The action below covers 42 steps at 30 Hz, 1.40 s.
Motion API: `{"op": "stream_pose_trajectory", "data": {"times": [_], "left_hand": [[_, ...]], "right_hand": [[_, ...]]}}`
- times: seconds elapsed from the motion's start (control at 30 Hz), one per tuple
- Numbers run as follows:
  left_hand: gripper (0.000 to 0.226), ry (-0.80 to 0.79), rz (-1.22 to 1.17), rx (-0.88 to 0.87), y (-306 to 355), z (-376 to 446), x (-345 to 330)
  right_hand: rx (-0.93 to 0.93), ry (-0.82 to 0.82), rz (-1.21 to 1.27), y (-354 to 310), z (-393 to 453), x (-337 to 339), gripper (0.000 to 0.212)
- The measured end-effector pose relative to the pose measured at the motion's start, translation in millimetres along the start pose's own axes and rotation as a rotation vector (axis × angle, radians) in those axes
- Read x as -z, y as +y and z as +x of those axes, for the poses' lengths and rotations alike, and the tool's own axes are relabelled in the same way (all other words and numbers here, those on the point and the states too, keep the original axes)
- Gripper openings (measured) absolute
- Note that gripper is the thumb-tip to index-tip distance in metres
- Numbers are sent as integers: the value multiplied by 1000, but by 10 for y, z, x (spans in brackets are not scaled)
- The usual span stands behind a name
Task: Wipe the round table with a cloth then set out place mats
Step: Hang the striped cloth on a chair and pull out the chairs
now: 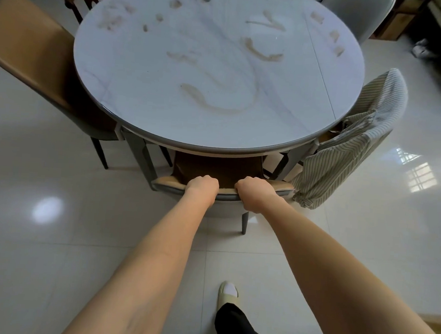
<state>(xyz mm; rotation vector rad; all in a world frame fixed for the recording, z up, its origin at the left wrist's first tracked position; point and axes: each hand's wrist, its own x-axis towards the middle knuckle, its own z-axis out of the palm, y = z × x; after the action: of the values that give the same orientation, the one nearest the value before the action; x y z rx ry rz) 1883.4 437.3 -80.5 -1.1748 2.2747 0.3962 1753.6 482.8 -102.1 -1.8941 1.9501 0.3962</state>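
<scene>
At the far left a tan chair (28,41) is seen tucked against the table (146,103), whose pale round top is marked with brownish smears (218,99). Below its near edge, the back of a near chair (225,191) is gripped by both hands: the left hand (202,186) is curled over the top rail, and the right hand (254,193) is curled over it just beside. At the right, a striped cloth (358,139) is draped over another chair.

No legible text, label, brand, number or sign anywhere in the head view.
</scene>
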Motion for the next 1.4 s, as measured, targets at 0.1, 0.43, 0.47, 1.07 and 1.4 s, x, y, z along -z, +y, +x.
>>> {"op": "stream_pose_trajectory", "data": {"times": [0.1, 0.43, 0.47, 1.07, 1.4], "left_hand": [[29, -13, -3, -2, -8, -2, 34], [31, -27, 5, -14, -68, -72, -57], [31, -24, 6, -15, -70, -66, -65], [27, 85, 46, 41, -148, 69, -39], [26, 115, 63, 57, -159, 88, -50]], "right_hand": [[4, 14, 17, 0, 8, 15, 28], [34, -1, 11, -83, -57, -43, 30], [34, -8, 10, -83, -56, -41, 30], [7, 6, -4, -84, 87, 117, 25], [9, 18, -5, -96, 81, 151, 23]]}}
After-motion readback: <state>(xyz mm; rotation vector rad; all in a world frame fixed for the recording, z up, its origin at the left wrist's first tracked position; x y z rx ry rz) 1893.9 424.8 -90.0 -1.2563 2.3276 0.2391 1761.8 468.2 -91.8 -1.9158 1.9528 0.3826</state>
